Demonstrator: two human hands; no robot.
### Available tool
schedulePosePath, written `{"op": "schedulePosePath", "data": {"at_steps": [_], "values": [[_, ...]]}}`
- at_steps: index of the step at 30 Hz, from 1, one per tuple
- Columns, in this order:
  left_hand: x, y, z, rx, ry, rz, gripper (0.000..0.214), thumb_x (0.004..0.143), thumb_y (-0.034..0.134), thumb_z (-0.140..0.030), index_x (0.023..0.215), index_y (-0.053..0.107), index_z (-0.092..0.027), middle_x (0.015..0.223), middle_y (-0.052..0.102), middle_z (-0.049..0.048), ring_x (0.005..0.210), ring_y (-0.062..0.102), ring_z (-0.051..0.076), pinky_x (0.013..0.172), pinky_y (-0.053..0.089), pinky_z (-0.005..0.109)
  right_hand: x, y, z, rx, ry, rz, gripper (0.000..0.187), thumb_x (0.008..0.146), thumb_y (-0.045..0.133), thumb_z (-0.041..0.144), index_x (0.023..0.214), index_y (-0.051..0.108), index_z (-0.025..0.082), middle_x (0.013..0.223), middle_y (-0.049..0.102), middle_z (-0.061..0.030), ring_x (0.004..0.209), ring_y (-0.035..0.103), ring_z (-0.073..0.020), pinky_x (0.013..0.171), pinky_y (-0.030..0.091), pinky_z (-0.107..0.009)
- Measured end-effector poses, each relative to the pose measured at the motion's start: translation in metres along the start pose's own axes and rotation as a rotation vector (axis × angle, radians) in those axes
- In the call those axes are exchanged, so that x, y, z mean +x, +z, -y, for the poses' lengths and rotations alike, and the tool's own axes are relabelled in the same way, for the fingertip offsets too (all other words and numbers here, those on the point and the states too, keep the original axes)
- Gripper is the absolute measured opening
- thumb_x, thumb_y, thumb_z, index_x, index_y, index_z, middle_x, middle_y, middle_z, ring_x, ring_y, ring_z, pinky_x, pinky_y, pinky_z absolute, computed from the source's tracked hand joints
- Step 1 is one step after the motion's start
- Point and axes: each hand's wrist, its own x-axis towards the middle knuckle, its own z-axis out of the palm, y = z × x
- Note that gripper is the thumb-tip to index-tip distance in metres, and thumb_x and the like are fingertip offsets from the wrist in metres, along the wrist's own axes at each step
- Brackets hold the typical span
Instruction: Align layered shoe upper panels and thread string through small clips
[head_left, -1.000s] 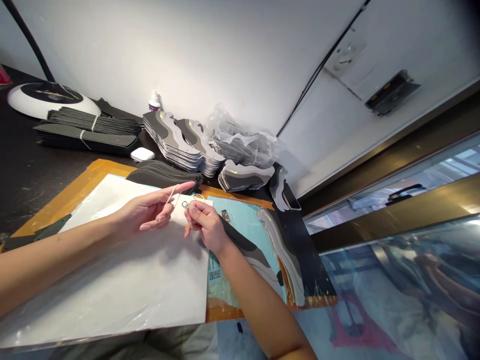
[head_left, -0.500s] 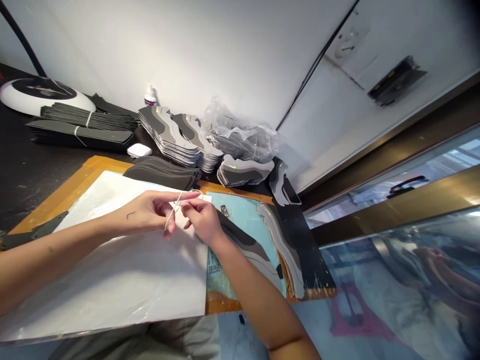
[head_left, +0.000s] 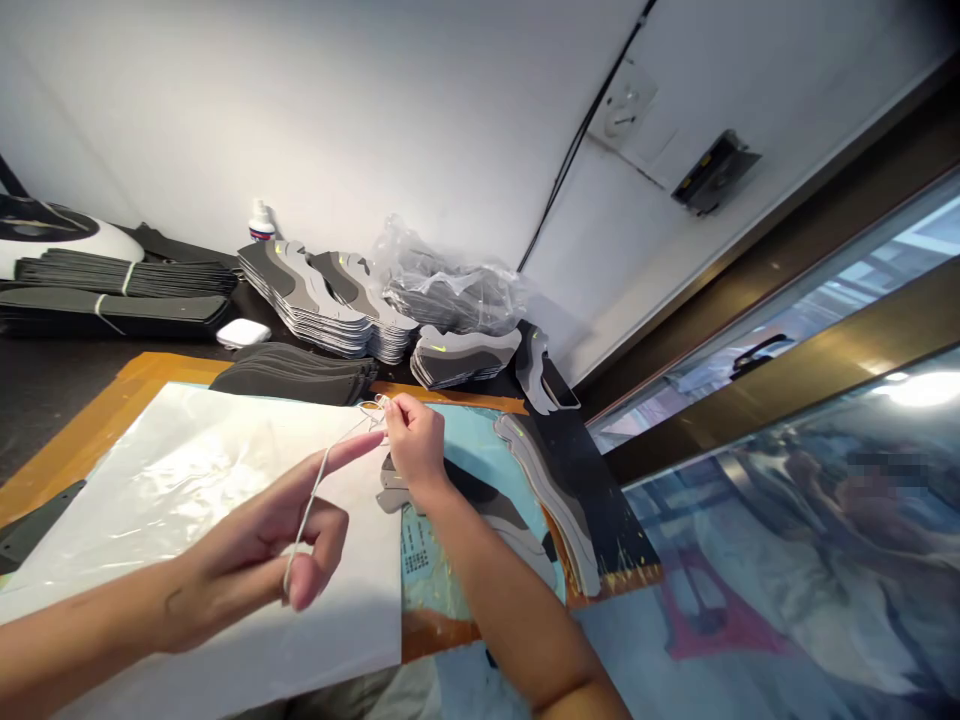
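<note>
The right hand is clenched, pinching a thin white cord at a small knot, around 12 o'clock. The cord slants down to the half-curled left hand at 8 o'clock, hooked across its fingers, though how firmly is hard to tell. It looks light and limp, so it is best held near the knot. Grey shoe-shaped cut-outs sit stacked beyond, on the tabletop.

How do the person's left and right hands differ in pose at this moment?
The left hand lies nearer the camera over the white sheet, while the right hand sits farther off at the sheet's far edge. The left hand extends its index finger with a white cord running down across it; the right hand pinches the cord. Both touch that cord.
</note>
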Motion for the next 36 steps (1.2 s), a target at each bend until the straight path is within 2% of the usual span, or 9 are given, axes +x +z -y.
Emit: {"op": "schedulePosePath", "data": {"at_steps": [4,7,10,13,20,25,29,33,36], "values": [[0.003,-0.004,0.002,-0.012,0.081,0.123,0.072,0.098,0.059,-0.040,0.157,0.021,-0.055,0.064,0.066,0.0006,0.056,0.059,0.017,0.056,0.052,0.025,0.009,0.004,-0.012,0.231,0.158,-0.041,0.034,0.085,0.053,0.044,0.061,0.042,0.024,0.059,0.038,0.0051,0.057,0.044,-0.0123,0.057,0.047,-0.024],[0.013,-0.012,0.002,-0.009,0.151,0.177,0.067,0.096,0.061,-0.050,0.149,0.025,-0.067,0.103,0.076,0.0034,0.066,0.068,0.016,0.066,0.058,0.028,0.014,0.009,-0.014,0.450,0.322,-0.101,0.033,0.080,0.057,0.047,0.061,0.044,0.023,0.061,0.038,0.0050,0.054,0.042,-0.0111,0.057,0.053,-0.026],[0.024,-0.019,0.008,-0.076,0.096,0.070,0.097,0.081,0.076,-0.059,0.150,0.008,-0.071,0.159,0.046,0.0048,0.099,0.075,0.029,0.075,0.062,0.037,0.012,0.013,-0.009,0.623,0.378,-0.158,0.035,0.080,0.061,0.048,0.064,0.042,0.024,0.058,0.035,0.0065,0.051,0.037,-0.0098,0.063,0.057,-0.029],[0.035,-0.025,0.015,-0.274,-0.010,-0.051,0.125,0.060,0.081,-0.076,0.150,-0.005,-0.070,0.171,0.024,0.0031,0.115,0.070,0.040,0.058,0.060,0.030,0.007,0.013,0.001,0.736,0.345,-0.202,0.035,0.082,0.061,0.050,0.068,0.041,0.025,0.055,0.029,0.0089,0.049,0.031,-0.0095,0.072,0.059,-0.032],[0.046,-0.038,0.000,-0.503,-0.333,-0.327,0.087,0.063,0.070,-0.083,0.138,0.056,-0.042,0.146,0.061,0.0074,0.112,0.071,0.035,0.039,0.039,0.023,0.001,0.008,0.012,0.792,0.184,-0.163,0.037,0.084,0.058,0.056,0.071,0.041,0.025,0.058,0.031,0.0085,0.051,0.025,-0.0094,0.065,0.050,-0.029],[0.045,-0.049,-0.008,-0.610,-0.384,-0.425,0.075,0.078,0.058,-0.079,0.133,0.062,-0.027,0.130,0.070,0.0108,0.082,0.074,0.024,0.041,0.039,0.023,-0.003,-0.001,0.016,0.793,0.068,0.072,0.039,0.077,0.069,0.052,0.069,0.045,0.023,0.064,0.044,0.0045,0.055,0.032,-0.0099,0.058,0.040,-0.026],[0.049,-0.055,-0.008,-0.554,-0.374,-0.337,0.078,0.080,0.052,-0.082,0.129,0.066,-0.023,0.117,0.074,0.0119,0.053,0.054,0.012,0.035,0.031,0.024,-0.005,0.001,0.025,0.994,0.216,0.081,0.038,0.072,0.074,0.049,0.071,0.044,0.024,0.067,0.040,0.0069,0.052,0.027,-0.0082,0.071,0.051,-0.031],[0.051,-0.058,0.004,-0.503,-0.257,-0.266,0.056,0.063,0.080,-0.074,0.077,0.072,-0.020,0.072,0.065,0.0037,0.039,0.028,0.004,0.032,0.026,0.024,-0.007,0.005,0.030,1.085,0.360,0.087,0.034,0.078,0.072,0.044,0.073,0.045,0.025,0.066,0.034,0.0077,0.051,0.024,-0.0087,0.077,0.053,-0.033],[0.047,-0.059,0.008,-0.537,-0.140,-0.239,0.059,0.058,0.082,-0.076,0.064,0.069,-0.019,0.054,0.052,-0.0054,0.033,0.017,-0.001,0.032,0.020,0.022,-0.010,0.006,0.032,1.182,0.359,0.124,0.033,0.079,0.074,0.038,0.071,0.046,0.024,0.065,0.032,0.0081,0.050,0.024,-0.0084,0.072,0.051,-0.030]]}}
